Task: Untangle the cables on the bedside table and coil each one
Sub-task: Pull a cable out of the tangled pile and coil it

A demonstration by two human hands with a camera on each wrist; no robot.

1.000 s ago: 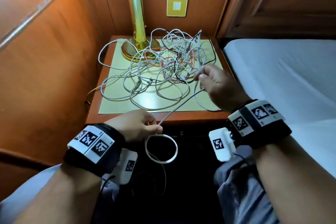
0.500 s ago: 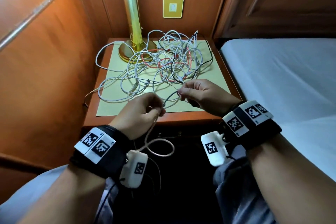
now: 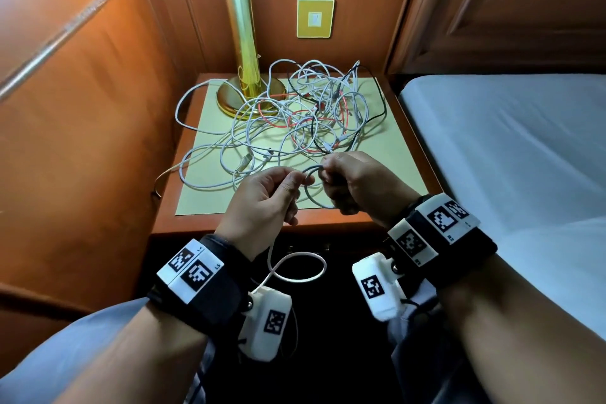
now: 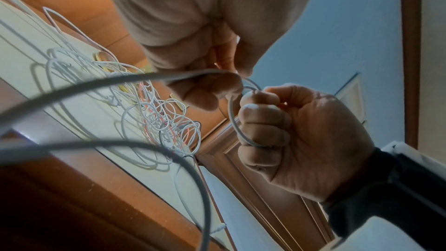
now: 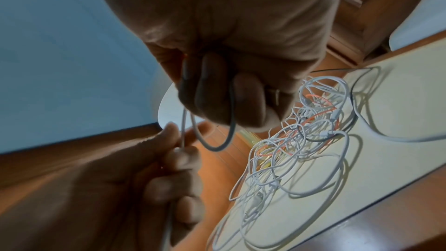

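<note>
- Left hand (image 3: pixel 262 203), lower centre of head view: thumb and forefinger pinch a white cable (image 3: pixel 296 264); the other fingers are curled round it too.
- Right hand (image 3: pixel 357 184), just right of the left: fingers curled tight round a small loop of the same cable; the loop hangs between the two hands.
- Below the left hand the cable drops into a slack loop in front of the table edge.
- Tangle of cables (image 3: pixel 295 121), white, red and black, lies mid-frame on the bedside table (image 3: pixel 406 141), just beyond the hands.
- Brass lamp (image 3: pixel 244 52) stands at the table's upper left, its base touching the tangle.
- Bed (image 3: pixel 511 154) fills the right of frame.
</note>
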